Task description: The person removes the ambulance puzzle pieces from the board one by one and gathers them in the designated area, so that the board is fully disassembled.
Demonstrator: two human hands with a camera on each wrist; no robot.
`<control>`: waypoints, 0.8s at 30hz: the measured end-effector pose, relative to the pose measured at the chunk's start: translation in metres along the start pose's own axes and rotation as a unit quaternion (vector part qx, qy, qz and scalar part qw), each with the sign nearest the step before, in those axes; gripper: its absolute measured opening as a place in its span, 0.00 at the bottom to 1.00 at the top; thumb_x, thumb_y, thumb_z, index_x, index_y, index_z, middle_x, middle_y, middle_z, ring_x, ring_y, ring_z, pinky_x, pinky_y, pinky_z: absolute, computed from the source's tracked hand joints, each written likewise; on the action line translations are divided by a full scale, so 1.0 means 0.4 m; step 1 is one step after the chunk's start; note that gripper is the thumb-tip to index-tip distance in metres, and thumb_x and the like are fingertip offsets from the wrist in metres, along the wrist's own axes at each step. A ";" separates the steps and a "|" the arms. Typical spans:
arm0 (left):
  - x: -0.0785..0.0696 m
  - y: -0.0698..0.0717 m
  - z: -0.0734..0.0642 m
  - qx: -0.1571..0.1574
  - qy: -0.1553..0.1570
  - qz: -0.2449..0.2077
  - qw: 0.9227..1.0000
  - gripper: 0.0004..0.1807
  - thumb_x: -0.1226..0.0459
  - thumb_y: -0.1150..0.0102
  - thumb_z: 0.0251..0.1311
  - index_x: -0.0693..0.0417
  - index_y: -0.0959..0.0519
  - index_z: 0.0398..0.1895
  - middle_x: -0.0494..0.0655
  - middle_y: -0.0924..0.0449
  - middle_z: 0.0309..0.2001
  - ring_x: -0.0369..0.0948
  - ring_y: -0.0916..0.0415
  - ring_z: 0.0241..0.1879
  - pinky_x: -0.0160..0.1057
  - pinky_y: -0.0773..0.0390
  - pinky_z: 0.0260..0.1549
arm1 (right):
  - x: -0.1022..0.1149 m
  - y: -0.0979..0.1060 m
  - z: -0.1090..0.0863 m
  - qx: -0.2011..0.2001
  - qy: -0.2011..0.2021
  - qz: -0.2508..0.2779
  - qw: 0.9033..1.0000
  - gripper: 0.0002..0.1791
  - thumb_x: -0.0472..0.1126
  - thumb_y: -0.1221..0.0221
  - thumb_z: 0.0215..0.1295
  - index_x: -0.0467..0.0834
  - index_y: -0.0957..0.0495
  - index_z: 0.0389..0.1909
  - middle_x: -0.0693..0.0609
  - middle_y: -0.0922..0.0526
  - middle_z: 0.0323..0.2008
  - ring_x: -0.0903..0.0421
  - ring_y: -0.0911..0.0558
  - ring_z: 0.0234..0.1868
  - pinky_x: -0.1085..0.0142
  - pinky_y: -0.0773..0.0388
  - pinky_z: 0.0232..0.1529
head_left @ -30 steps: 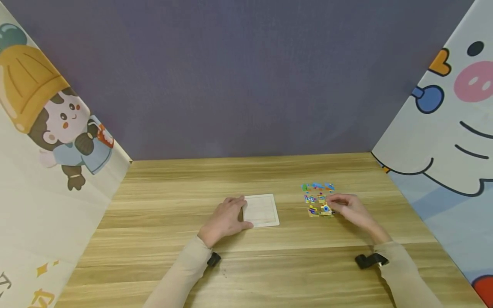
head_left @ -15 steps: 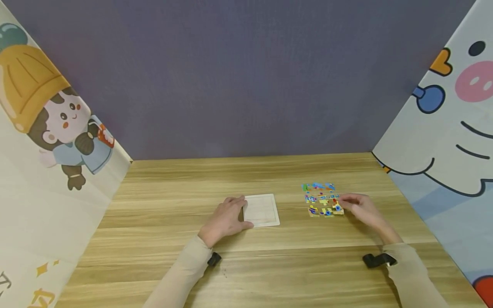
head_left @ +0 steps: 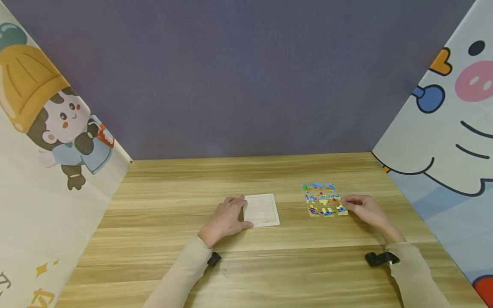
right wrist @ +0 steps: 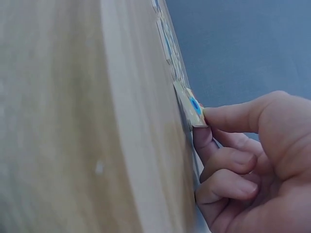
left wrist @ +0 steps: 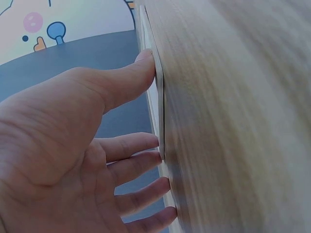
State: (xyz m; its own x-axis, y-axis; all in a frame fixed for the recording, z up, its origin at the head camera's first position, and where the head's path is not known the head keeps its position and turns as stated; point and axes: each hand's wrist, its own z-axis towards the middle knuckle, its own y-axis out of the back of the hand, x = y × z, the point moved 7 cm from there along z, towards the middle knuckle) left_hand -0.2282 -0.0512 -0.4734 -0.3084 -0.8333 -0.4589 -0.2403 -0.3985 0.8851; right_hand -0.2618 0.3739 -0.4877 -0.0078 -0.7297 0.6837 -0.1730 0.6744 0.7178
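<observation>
In the head view my left hand (head_left: pixel 225 218) rests against the left side of a pale, flat puzzle tray (head_left: pixel 262 210). The left wrist view has the thumb (left wrist: pixel 145 60) on the tray's edge and the fingers extended, their tips along the edge and table. Colourful jigsaw pieces (head_left: pixel 322 199) lie in loose rows to the tray's right. My right hand (head_left: pixel 363 209) pinches a jigsaw piece (head_left: pixel 341 209) at the near right corner of those rows. Up close in the right wrist view, that piece (right wrist: pixel 192 106) tilts up from the table between thumb and fingertip, with a blue round mark on it.
A wood-grain table (head_left: pixel 246 269) carries everything. Behind it stands a dark grey-blue partition (head_left: pixel 246 81). Printed cartoon panels flank both sides, a figure in a yellow hat (head_left: pixel 34 81) left and a pink-snouted one (head_left: pixel 475 81) right.
My right hand has moved right with the jigsaw piece, drawing it away from its neighbours and leaving a gap in the rows. The left hand and tray stay where they were.
</observation>
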 end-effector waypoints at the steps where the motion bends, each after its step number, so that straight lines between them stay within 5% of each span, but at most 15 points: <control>1: 0.000 0.000 0.000 0.001 0.000 -0.001 1.000 0.42 0.45 0.27 0.64 0.59 0.26 0.75 0.55 0.35 0.81 0.59 0.37 0.79 0.63 0.33 0.76 | -0.001 0.001 0.000 -0.002 0.000 -0.001 1.000 0.24 0.48 0.43 0.82 0.31 0.19 0.62 0.29 0.19 0.65 0.30 0.22 0.66 0.38 0.24 0.66; 12: -0.002 -0.002 0.002 0.002 -0.002 -0.001 1.000 0.42 0.45 0.27 0.64 0.59 0.27 0.75 0.56 0.36 0.82 0.59 0.38 0.79 0.63 0.34 0.77 | -0.002 0.010 -0.005 -0.014 -0.003 -0.006 1.000 0.25 0.51 0.42 0.81 0.33 0.17 0.62 0.31 0.17 0.63 0.33 0.19 0.64 0.56 0.18 0.59; 18: 0.000 -0.002 0.003 0.003 -0.003 0.004 1.000 0.43 0.45 0.26 0.63 0.59 0.27 0.75 0.56 0.36 0.81 0.59 0.38 0.79 0.63 0.34 0.77 | -0.001 0.014 -0.010 -0.021 -0.009 0.015 1.000 0.25 0.50 0.42 0.81 0.34 0.18 0.63 0.34 0.14 0.59 0.60 0.20 0.39 0.71 0.23 0.33; 21: 0.002 -0.003 0.005 0.006 -0.004 0.008 1.000 0.43 0.45 0.26 0.63 0.59 0.27 0.75 0.56 0.36 0.82 0.59 0.38 0.79 0.63 0.34 0.77 | -0.003 0.020 -0.013 -0.026 -0.015 0.034 0.999 0.25 0.50 0.40 0.80 0.33 0.18 0.63 0.37 0.13 0.53 0.65 0.27 0.27 0.68 0.26 0.26; 24: 0.004 -0.002 0.007 0.008 -0.004 0.010 1.000 0.43 0.44 0.27 0.63 0.59 0.27 0.75 0.57 0.36 0.82 0.60 0.38 0.79 0.63 0.34 0.77 | 0.000 0.026 -0.012 -0.032 -0.015 0.034 0.999 0.26 0.51 0.41 0.80 0.34 0.19 0.64 0.39 0.12 0.50 0.64 0.27 0.26 0.67 0.25 0.26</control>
State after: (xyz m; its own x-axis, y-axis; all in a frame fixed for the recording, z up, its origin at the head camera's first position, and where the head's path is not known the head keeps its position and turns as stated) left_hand -0.2311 -0.0512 -0.4750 -0.3213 -0.8376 -0.4417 -0.2484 -0.3756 0.8929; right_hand -0.2587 0.3815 -0.4794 -0.0470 -0.6846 0.7274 -0.1071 0.7275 0.6777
